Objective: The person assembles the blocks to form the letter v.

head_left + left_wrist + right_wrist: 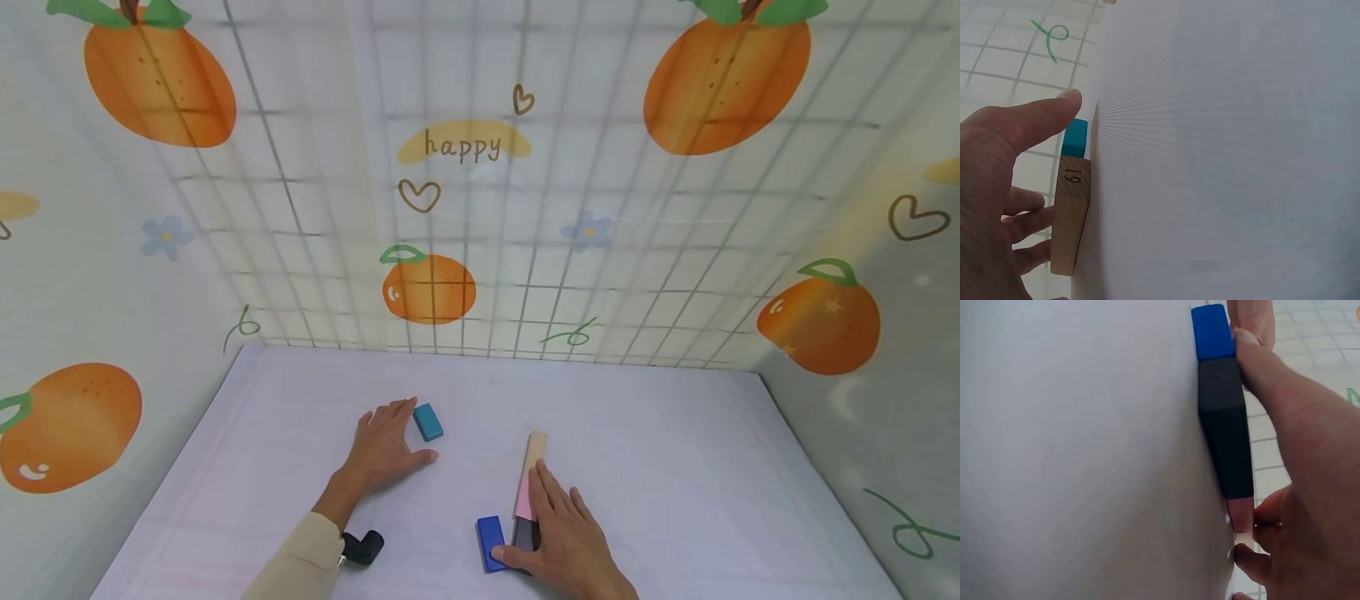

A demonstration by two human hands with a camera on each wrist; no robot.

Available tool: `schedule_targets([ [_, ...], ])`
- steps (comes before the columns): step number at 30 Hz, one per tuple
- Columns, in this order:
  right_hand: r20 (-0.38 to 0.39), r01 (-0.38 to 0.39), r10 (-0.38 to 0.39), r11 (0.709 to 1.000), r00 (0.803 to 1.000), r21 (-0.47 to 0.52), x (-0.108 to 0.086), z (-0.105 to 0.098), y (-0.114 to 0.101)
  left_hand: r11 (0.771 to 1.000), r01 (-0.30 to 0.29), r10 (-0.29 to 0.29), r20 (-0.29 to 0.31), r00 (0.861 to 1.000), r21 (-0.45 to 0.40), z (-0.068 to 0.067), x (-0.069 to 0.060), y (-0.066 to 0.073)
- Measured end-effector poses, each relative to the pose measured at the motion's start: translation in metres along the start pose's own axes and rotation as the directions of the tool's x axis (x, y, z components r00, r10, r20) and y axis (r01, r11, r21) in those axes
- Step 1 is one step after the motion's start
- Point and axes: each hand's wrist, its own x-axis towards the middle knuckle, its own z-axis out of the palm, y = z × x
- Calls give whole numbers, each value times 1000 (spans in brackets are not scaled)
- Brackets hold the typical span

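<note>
Left hand (386, 450) wide, right hand (566, 529) straight-fingered
Left is by teal block (428, 422) and numbered block (1071, 219); right lies along black block (524, 535), pink block (522, 498), tan block (536, 448), thumb at blue block (489, 535), on table (660, 450). Likely light, stiff; pinch long sides.

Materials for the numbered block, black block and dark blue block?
Numbered block: looks like bare wood, matte; tan color and faint grain around the dark digits.
Black block: possibly painted wood, smooth and low-sheen; its even, opaque color shows no grain, so plastic is possible.
Dark blue block: smooth, evenly colored finish; painted wood or plastic, can't tell which.
</note>
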Motion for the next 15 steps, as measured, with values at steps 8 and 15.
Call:
schedule_targets([
  [8, -6, 4, -4, 1000, 1000, -1, 0, 1, 1, 1000, -13, 13, -17, 1000, 20, 1, 2, -1],
  [15, -4, 3, -3, 1000, 1000, 2, 0, 1, 1, 999, -12, 13, -28, 1000, 36, 4, 4, -1],
])
